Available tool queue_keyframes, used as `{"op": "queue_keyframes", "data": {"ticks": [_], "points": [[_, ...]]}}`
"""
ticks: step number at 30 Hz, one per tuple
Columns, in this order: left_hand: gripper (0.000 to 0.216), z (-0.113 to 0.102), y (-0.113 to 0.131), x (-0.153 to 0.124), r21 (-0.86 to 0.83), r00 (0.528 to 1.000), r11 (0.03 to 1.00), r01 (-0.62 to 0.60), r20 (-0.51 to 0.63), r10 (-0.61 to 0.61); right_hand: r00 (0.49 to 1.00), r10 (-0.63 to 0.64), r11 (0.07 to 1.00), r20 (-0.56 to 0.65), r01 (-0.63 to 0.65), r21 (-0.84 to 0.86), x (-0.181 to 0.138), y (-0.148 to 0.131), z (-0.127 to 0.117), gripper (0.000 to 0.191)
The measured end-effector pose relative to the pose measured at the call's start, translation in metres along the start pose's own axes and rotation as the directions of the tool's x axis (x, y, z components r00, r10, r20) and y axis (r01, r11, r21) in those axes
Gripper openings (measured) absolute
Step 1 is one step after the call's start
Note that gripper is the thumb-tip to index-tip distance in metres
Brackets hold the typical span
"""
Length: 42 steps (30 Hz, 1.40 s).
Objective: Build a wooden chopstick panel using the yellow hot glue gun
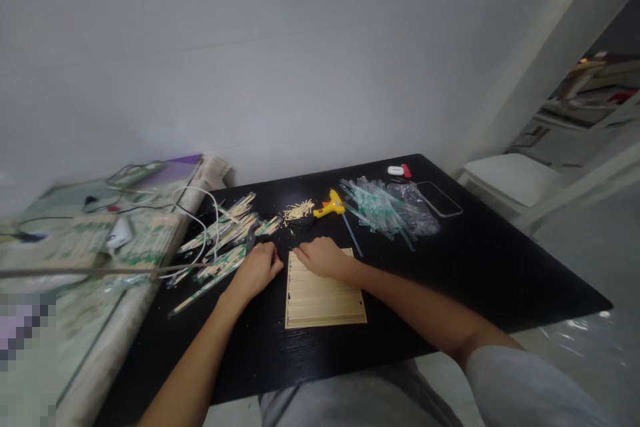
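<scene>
A square panel of thin bamboo sticks [327, 303] lies flat on the black table. My right hand [320, 255] rests over its upper left part, fingers bent together at the far edge; whatever they pinch is hidden. Just left of the panel, my left hand [259, 268] is closed with its fingers curled, and I cannot make out what is in it. A dark grey tool [251, 237] shows right behind that hand; whether the hand touches it is unclear. Beyond the panel sit a yellow glue gun [331, 204] and a pile of short stick pieces [299, 211].
Wrapped chopsticks [240, 220] and a white cable [216, 213] lie to the left. Empty plastic sleeves [375, 203] are heaped at right, near a phone-shaped frame [440, 199] and a white case [395, 171]. A covered side table [120, 320] adjoins on the left.
</scene>
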<state>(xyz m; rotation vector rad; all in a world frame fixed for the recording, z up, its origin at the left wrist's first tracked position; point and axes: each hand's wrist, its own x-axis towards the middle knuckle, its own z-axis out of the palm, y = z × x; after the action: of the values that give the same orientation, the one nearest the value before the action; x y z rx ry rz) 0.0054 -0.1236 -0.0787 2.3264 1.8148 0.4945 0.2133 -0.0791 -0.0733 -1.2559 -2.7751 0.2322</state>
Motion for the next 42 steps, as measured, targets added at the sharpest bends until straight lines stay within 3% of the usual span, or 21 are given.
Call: {"op": "queue_keyframes", "data": {"ticks": [6, 13, 18, 24, 42], "points": [[0.016, -0.001, 0.0, 0.002, -0.075, 0.999, 0.997, 0.024, -0.025, -0.026, 1.0, 0.0, 1.0, -0.008, 0.0, 0.009, 0.0, 0.001, 0.001, 0.052], [0.038, -0.004, 0.008, -0.002, -0.219, 0.999, 0.975, -0.034, 0.028, 0.041, 1.0, -0.008, 1.0, -0.007, 0.008, 0.014, -0.001, 0.002, 0.0, 0.051], [0.035, -0.004, 0.008, -0.003, -0.237, 0.99, 0.968, -0.078, 0.097, 0.103, 1.0, -0.006, 1.0, 0.007, 0.006, 0.019, -0.002, 0.001, -0.002, 0.051], [0.027, 0.0, 0.011, -0.004, -0.225, 0.984, 0.964, -0.143, 0.075, 0.163, 1.0, 0.009, 1.0, 0.014, -0.01, 0.021, -0.001, 0.001, -0.002, 0.051], [0.028, -0.007, 0.01, 0.0, -0.269, 0.983, 0.958, -0.101, 0.121, 0.138, 0.999, 0.02, 0.999, 0.027, -0.021, 0.041, 0.0, 0.0, -0.005, 0.054]]}}
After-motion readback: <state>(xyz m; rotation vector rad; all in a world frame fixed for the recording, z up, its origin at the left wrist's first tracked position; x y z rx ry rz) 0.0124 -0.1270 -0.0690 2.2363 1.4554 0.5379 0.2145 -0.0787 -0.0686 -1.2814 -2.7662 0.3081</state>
